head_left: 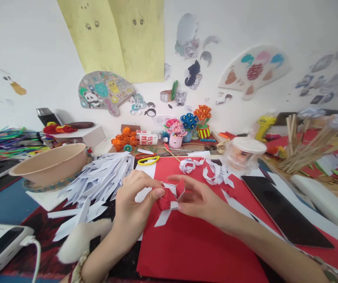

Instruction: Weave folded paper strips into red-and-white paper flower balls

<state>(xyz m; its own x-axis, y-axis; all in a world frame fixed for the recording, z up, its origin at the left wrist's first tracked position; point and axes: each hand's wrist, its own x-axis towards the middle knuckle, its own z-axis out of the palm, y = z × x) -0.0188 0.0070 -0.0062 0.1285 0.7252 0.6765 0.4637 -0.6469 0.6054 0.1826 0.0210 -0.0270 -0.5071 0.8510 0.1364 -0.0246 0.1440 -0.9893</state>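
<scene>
Head view shows the left hand (136, 196) and right hand (200, 199), fingers of both pinched shut on a red-and-white paper fold (169, 199), held just above the red sheet (198, 247). White paper strips (101, 181) lie piled left of that sheet.

The only view comes from a camera on the person's head, looking forward and down over the table (6, 206) to the wall (24, 47) behind. It is near: left hand (136, 196), right hand (200, 200) and their paper piece (169, 199) fill the lower middle.

Red paper fold (166, 201) partly beneath left hand (133, 200).
</scene>
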